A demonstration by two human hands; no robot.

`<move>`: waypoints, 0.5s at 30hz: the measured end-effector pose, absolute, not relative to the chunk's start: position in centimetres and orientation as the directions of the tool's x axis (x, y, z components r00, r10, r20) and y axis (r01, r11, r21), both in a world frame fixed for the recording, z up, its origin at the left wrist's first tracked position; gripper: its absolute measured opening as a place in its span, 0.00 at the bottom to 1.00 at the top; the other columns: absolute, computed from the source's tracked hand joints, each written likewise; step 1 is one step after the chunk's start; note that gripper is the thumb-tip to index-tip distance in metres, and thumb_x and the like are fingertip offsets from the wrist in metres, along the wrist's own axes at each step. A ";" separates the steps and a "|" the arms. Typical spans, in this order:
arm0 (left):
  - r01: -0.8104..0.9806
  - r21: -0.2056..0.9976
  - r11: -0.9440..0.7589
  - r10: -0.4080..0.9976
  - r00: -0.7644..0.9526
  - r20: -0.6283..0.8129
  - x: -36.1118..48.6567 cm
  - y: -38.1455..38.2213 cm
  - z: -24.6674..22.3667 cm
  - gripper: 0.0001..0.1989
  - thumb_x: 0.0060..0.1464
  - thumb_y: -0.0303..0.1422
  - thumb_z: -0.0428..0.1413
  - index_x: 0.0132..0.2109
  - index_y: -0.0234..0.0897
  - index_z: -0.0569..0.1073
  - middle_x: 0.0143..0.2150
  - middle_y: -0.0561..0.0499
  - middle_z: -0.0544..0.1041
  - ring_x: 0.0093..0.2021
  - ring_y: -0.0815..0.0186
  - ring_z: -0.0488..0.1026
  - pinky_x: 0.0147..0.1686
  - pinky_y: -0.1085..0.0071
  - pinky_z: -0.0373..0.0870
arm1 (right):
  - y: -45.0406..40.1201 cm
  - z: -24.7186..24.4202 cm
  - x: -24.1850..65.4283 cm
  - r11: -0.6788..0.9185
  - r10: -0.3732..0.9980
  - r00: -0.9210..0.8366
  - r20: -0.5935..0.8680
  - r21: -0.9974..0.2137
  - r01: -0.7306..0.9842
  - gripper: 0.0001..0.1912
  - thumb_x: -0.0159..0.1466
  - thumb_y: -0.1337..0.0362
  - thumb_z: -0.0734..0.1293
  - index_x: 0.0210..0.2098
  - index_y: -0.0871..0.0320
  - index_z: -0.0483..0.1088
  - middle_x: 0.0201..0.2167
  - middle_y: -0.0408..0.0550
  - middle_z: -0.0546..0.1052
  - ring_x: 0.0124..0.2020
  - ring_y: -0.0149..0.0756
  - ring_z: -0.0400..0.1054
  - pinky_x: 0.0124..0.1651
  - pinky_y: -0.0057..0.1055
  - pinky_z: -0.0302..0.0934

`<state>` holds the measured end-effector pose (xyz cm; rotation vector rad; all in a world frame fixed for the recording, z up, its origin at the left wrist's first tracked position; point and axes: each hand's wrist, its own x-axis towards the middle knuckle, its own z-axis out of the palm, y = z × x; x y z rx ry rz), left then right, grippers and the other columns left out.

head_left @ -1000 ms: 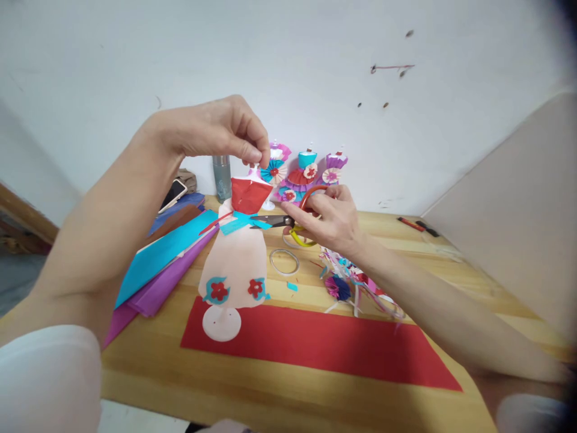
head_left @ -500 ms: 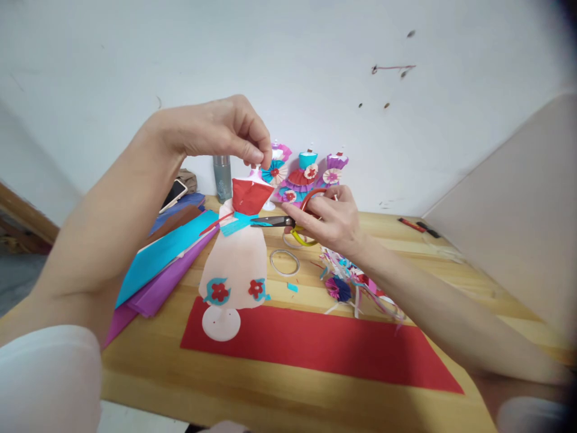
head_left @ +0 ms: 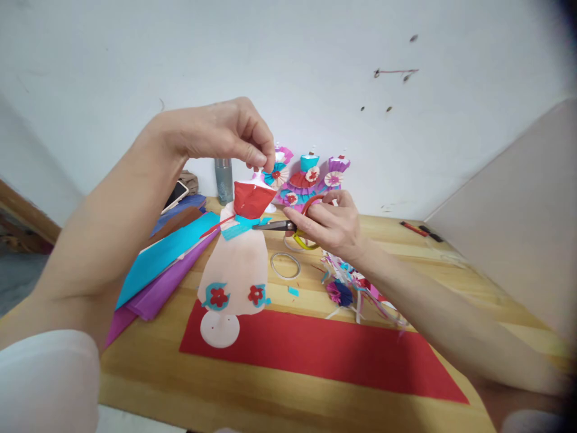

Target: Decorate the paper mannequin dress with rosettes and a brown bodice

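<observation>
My left hand (head_left: 238, 135) pinches the top of a small white dress form, whose round base (head_left: 219, 329) is over a red paper strip (head_left: 324, 352). The form wears a red bodice (head_left: 253, 199), a blue waistband (head_left: 238, 227) and a pale pink skirt (head_left: 237, 264) with two red flowers edged in blue. Fingers of my right hand (head_left: 331, 222) are in the handles of scissors (head_left: 277, 225) with red and yellow grips. The blade tips point left and touch the right part of the blue waistband. A thin red strip sticks out left of the waist.
Three decorated dress forms (head_left: 309, 162) stand by the wall. A bottle (head_left: 223, 180), phone (head_left: 175, 195) and folded coloured papers (head_left: 166, 258) lie or stand at left. Tape rings (head_left: 285, 266), paper scraps (head_left: 340, 291) and markers (head_left: 413, 228) are on the right.
The view has shifted slightly. Around the scissor tips, a small blue end of the waistband now shows above the blades. Both hands keep their holds.
</observation>
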<state>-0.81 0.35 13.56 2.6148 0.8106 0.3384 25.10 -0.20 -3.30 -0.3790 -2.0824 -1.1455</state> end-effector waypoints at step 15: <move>0.503 0.376 -0.778 0.587 0.795 0.151 -0.9 0.5 13.5 0.10 0.52 0.35 0.59 0.36 0.33 0.80 0.35 0.46 0.82 0.37 0.63 0.74 0.38 0.68 0.69 | -0.2 -4.3 26.9 0.647 0.045 -0.764 0.643 0.564 0.513 0.17 0.69 0.53 0.58 0.40 0.56 0.73 0.28 0.46 0.70 0.30 0.36 0.60 0.40 0.38 0.48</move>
